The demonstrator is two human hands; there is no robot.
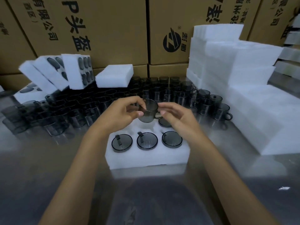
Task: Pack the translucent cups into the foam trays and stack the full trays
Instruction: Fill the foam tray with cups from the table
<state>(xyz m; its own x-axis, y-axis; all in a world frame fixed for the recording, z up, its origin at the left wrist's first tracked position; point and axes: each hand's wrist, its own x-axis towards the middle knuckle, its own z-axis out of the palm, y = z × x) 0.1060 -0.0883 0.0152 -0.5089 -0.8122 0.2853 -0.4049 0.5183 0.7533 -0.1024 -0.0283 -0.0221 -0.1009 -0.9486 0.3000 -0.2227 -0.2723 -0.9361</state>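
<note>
A white foam tray (146,158) lies on the metal table in front of me. Its near row holds three smoky translucent cups (147,140), seated upside down. Another cup (164,122) sits in the far row, partly hidden by my right hand. Above the tray's far row I hold one smoky cup (148,112) tilted. My left hand (121,113) pinches its rim and side. My right hand (174,115) touches its handle side with the fingertips. Many loose cups (162,93) stand crowded behind the tray.
Filled foam trays (53,73) lean and lie at the back left, with an empty foam block (113,76) on the cups. A tall stack of foam trays (235,70) fills the right side. Cardboard boxes (113,30) wall the back. A bare metal tabletop (48,168) lies near me.
</note>
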